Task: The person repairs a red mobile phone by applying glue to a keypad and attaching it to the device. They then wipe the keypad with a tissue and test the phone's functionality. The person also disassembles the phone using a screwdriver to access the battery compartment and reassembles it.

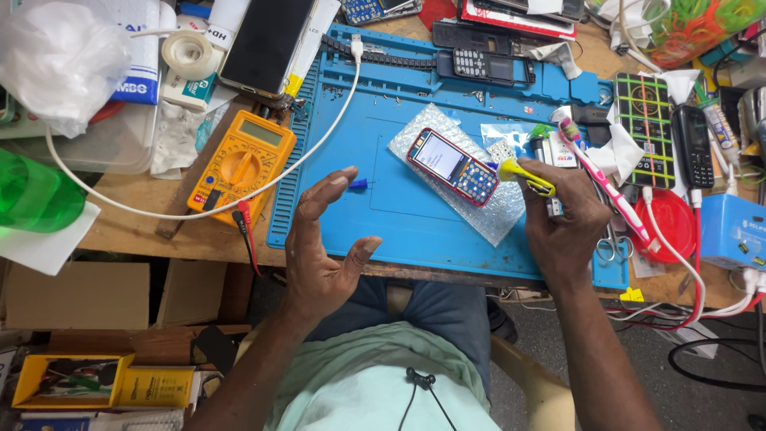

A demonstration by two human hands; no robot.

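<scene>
A red keypad phone (452, 166) with a lit screen lies on a sheet of bubble wrap (501, 217) on the blue work mat (399, 215). My right hand (562, 222) is to the right of the phone and grips a yellow-handled tool (527, 176), its tip pointing toward the phone. My left hand (323, 243) hovers open over the mat's near left part, palm turned inward, fingers apart, holding nothing. A small blue piece (358, 183) lies on the mat just past its fingertips.
A yellow multimeter (242, 165) with red and black leads sits left of the mat. A white cable (319, 132) crosses the mat. A pink toothbrush (602, 179), scissors (608, 247), other phones (692, 148), a red lid (669, 223) and a blue box (732, 231) crowd the right. Tape roll (188, 53) back left.
</scene>
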